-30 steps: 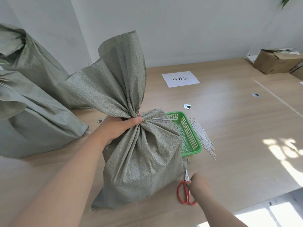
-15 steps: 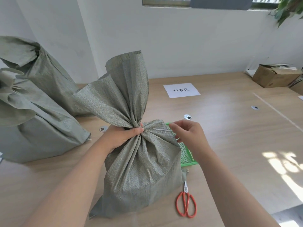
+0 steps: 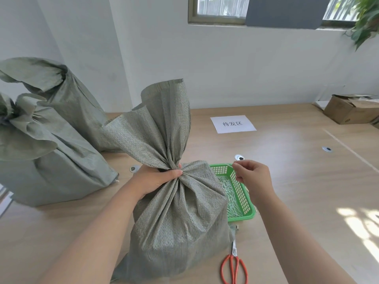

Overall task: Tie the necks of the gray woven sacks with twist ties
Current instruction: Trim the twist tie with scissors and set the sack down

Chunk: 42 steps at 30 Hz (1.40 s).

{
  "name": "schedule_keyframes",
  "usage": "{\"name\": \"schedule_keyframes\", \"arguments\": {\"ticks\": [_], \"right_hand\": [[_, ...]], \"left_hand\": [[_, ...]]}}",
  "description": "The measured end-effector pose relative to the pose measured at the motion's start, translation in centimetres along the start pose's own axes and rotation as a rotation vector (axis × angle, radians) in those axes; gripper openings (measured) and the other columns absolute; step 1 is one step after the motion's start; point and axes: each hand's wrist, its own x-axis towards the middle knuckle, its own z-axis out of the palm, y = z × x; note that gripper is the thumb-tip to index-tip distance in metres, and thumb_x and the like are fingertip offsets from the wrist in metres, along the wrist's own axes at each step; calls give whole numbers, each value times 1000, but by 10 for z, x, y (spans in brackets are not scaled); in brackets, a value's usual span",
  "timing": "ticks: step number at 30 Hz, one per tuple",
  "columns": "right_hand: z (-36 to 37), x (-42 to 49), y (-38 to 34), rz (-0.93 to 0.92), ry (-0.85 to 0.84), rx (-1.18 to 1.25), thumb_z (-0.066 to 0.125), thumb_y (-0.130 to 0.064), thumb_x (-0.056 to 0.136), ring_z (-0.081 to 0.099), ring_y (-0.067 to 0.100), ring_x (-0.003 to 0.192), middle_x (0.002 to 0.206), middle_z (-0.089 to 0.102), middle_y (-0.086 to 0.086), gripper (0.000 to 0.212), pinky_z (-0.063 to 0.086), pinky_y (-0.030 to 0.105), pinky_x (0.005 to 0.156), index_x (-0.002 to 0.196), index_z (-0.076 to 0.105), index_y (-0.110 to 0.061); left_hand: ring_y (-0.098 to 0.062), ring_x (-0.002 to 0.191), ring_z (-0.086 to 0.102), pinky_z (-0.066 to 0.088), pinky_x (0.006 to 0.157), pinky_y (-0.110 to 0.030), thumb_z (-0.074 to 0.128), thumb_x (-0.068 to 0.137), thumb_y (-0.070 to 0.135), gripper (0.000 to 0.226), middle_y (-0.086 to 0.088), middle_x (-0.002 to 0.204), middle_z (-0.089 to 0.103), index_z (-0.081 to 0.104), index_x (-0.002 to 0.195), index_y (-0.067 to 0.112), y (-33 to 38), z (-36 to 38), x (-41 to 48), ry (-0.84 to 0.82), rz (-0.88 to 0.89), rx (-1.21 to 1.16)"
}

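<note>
We are seeing bright daylight, with sun patches glaring on the worktop (image 3: 356, 222) at lower right. The wide lens is bending lines at the edges, and we are getting sharp detail.

Orange-handled scissors (image 3: 234, 253) lay closed near the table's (image 3: 307, 181) front edge, blades pointing toward the far edge. Beyond them stood a green basket (image 3: 239, 189). A white paper sign (image 3: 233, 124) lay flat near the far edge, and an open cardboard box (image 3: 346, 110) sat at the far right corner. Round metal grommets (image 3: 239, 157) dotted the tabletop. Plant leaves (image 3: 367, 19) hung by the window (image 3: 217, 7).
</note>
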Motion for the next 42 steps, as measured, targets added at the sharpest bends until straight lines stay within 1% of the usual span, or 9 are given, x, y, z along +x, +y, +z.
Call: {"name": "schedule_keyframes", "arguments": {"ticks": [5, 10, 15, 19, 21, 26, 31, 37, 42], "right_hand": [[1, 39, 42, 112, 101, -231, 77, -17, 84, 65, 21, 74, 78, 71, 2, 11, 57, 41, 78, 92, 75, -8], [0, 29, 52, 94, 99, -221, 71, -18, 89, 67, 21, 85, 90, 73, 2, 17, 55, 37, 74, 104, 73, -10], [2, -15, 35, 34, -377, 119, 70, -24, 91, 68, 25, 101, 106, 74, 12, 17, 57, 38, 85, 105, 73, -16], [-1, -38, 33, -62, -717, 150, 86, -49, 65, 59, 23, 125, 136, 62, 9, 84, 50, 42, 102, 135, 57, -14], [-1, -45, 31, -72, -767, 107, 90, -37, 61, 57, 22, 129, 141, 58, 4, 92, 49, 41, 103, 142, 50, -19], [4, -53, 40, -49, -754, 1, 92, -18, 62, 61, 26, 122, 135, 63, -1, 96, 50, 46, 101, 144, 46, -32], [12, -67, 45, 14, -663, 15, 82, -17, 64, 63, 3, 115, 123, 68, -19, 76, 54, 25, 90, 129, 53, -45], [21, -78, 43, 47, -641, 91, 91, -47, 57, 60, 21, 124, 133, 65, -2, 90, 46, 48, 105, 137, 53, -33], [38, -83, 44, 29, -570, 102, 93, -55, 48, 67, 23, 111, 117, 72, -1, 87, 55, 40, 90, 124, 63, -25]], "left_hand": [[-1, 115, 62, 38, 114, -38, 80, 52, 62, 57, 18, 112, 73, 77, 103, 35, 0, 2, 0, -4, -23, 14], [-1, 124, 54, 34, 117, -35, 74, 53, 79, 77, 21, 127, 65, 70, 119, 38, -1, -3, -1, 29, -50, 167], [-1, 114, 56, 40, 104, -24, 79, 80, 41, 43, 22, 115, 63, 68, 120, 30, 9, -2, -6, 168, 54, 262], [3, 94, 67, 52, 93, -30, 81, 76, 40, 26, 16, 98, 75, 74, 99, 29, 9, -11, -14, 214, 86, 251], [-2, 95, 69, 53, 95, -32, 79, 69, 45, 41, 16, 102, 75, 69, 106, 29, 5, -18, -25, 206, 64, 166], [12, 127, 46, 33, 105, -9, 74, 73, 48, 67, 26, 134, 56, 52, 135, 36, -30, -22, -81, 337, 115, 180], [-18, 140, 43, 34, 116, -44, 78, 70, 58, 91, 5, 148, 50, 41, 145, 22, -84, 0, -132, 349, 81, -125], [-13, 140, 42, 40, 107, -22, 76, 60, 73, 118, 7, 148, 50, 32, 146, 6, -86, 12, -142, 208, 86, -282], [-12, 142, 40, 39, 107, -21, 86, 63, 32, 103, 7, 152, 46, 35, 151, 25, -92, -4, -136, 188, 104, -218]]}}
